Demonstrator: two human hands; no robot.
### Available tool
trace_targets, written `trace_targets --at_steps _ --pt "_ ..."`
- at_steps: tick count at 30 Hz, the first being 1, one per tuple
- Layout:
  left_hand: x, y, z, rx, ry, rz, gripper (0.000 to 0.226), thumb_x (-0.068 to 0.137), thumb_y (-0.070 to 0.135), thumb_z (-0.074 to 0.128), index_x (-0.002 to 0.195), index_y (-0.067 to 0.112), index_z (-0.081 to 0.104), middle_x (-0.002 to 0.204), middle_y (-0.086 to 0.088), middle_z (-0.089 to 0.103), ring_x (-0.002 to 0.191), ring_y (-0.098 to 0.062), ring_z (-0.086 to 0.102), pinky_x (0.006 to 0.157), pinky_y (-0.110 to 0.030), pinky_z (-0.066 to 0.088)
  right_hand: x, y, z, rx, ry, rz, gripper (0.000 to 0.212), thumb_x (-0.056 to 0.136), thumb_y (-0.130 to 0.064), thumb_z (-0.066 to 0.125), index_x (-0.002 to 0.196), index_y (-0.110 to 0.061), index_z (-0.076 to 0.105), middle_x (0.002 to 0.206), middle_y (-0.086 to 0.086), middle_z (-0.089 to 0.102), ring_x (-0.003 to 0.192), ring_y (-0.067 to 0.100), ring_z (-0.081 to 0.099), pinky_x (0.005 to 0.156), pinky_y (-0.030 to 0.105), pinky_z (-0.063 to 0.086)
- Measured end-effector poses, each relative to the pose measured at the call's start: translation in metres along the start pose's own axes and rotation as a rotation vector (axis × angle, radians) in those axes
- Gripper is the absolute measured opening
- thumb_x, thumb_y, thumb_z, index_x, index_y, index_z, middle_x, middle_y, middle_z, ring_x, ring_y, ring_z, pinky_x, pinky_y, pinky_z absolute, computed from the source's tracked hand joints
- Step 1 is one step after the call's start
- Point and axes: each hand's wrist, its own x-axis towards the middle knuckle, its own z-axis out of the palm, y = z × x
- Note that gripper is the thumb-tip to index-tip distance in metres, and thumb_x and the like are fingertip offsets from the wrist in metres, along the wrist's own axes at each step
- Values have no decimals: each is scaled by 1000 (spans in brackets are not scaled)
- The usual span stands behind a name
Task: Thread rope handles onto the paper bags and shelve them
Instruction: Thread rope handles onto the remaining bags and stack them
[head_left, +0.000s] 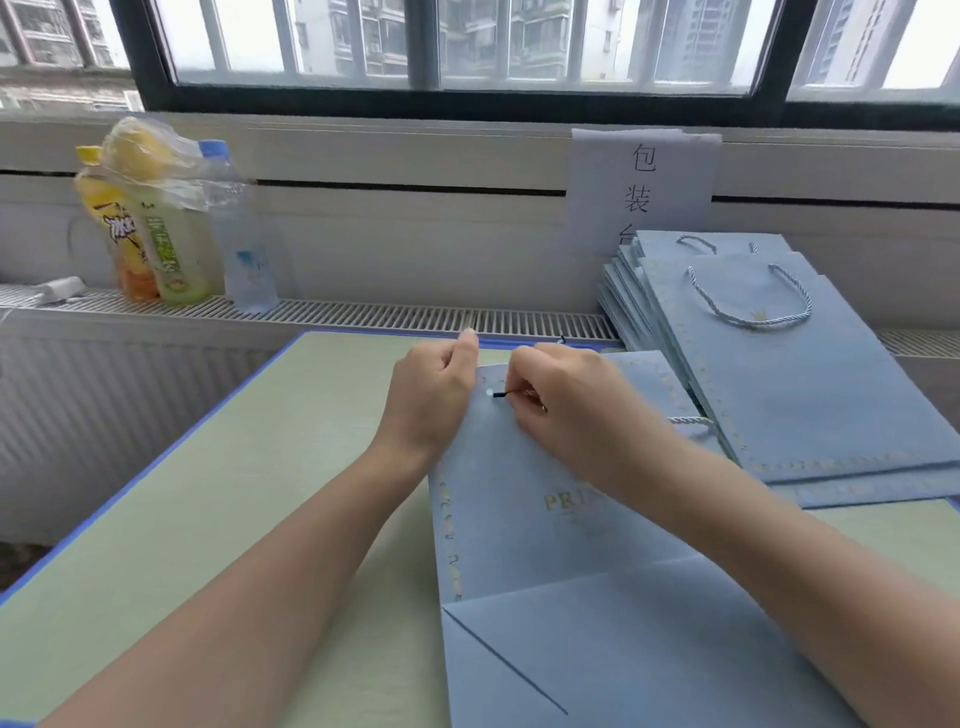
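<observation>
Bag in work: flat light-blue paper bag with gold lettering (524, 519), lying on the pale green, blue-edged worktop (208, 493), under both hands; folded base toward the person, top edge at the fingers.
Left hand (434, 395): fingers curled, gripping the bag's top left edge, just left of a small punched hole.
Right hand (558, 402): fingers curled, pinching the dark tip of a rope handle (500, 395); tip points at the hole, just short of it.
Rope: light-blue twisted cord (691, 421) shows again right of the right wrist, lying on the bag.
Finished stack: light-blue paper bags with rope handles fitted (769, 353), piled right of and beyond the right hand.
Beyond the left hand: three drink bottles (171, 234) on the radiator ledge, one capped by a clear plastic bag.
Beyond the stack: white paper sign with handwritten characters (644, 182).
</observation>
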Motion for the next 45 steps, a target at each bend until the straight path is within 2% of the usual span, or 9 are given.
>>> trace_targets --at_steps 7,12,19,25,30,34,37,40,45 --pt "3 -8 -8 -68 -80 -79 26 74 13 50 56 -1 38 55 -4 29 56 -16 25 53 -29 19 17 -22 0 -232 -174 -90 23 86 5 45 80 -13 33 76 1 35 55 13 24 47 26 20" --pt "7 -10 -15 -71 -128 -74 34 91 10 54 60 1 46 53 1 32 44 -7 27 46 -23 23 14 -14 13 50 -7 15 9 89 -10 57 81 -9 51 84 9 60 73 29 52 65 40 43" --pt "11 -11 -22 -16 -341 -154 18 84 18 56 72 5 54 71 -9 40 67 -19 33 56 -29 25 6 -4 27 -78 92 -201 10 80 -8 65 74 -5 58 68 4 55 63 24 51 46 27 43" --pt "11 -5 -39 -237 -469 -285 44 79 26 66 89 -17 59 82 -20 58 72 -28 53 64 -30 42 3 -5 17 411 59 8 5 83 -11 67 83 -8 71 77 1 60 65 1 46 63 13 36" --pt "10 -1 -41 -228 -521 -265 28 88 17 60 63 9 72 64 -8 67 53 -18 61 52 -22 48 1 -13 21 524 23 145 10 80 -12 73 82 -15 63 67 -12 51 63 2 45 62 15 36" --pt "10 -4 -40 -225 -503 -290 28 90 20 61 69 6 72 69 -11 68 55 -19 61 52 -23 48 2 -8 15 561 -76 230 9 87 -20 67 88 -17 58 59 -9 50 53 4 43 55 19 35" --pt "14 -17 -34 -65 -409 -242 39 87 30 65 74 -7 65 68 -13 59 59 -20 50 58 -27 39 2 2 2 780 -161 338 6 93 -18 59 93 -13 59 53 -6 50 50 10 41 49 19 35" --pt "17 -29 -27 290 -220 -71 49 90 30 61 53 11 34 53 0 31 51 -14 27 52 -28 22 1 13 -12 1003 -129 459 12 95 -13 54 94 -4 62 56 0 47 49 12 37 46 16 31" --pt "20 -43 -34 690 -245 -101 44 88 47 58 63 15 43 66 3 49 71 -21 47 62 -31 33 4 29 -24 1525 162 592 20 97 -3 45 95 -4 64 66 3 58 59 10 51 53 15 43"
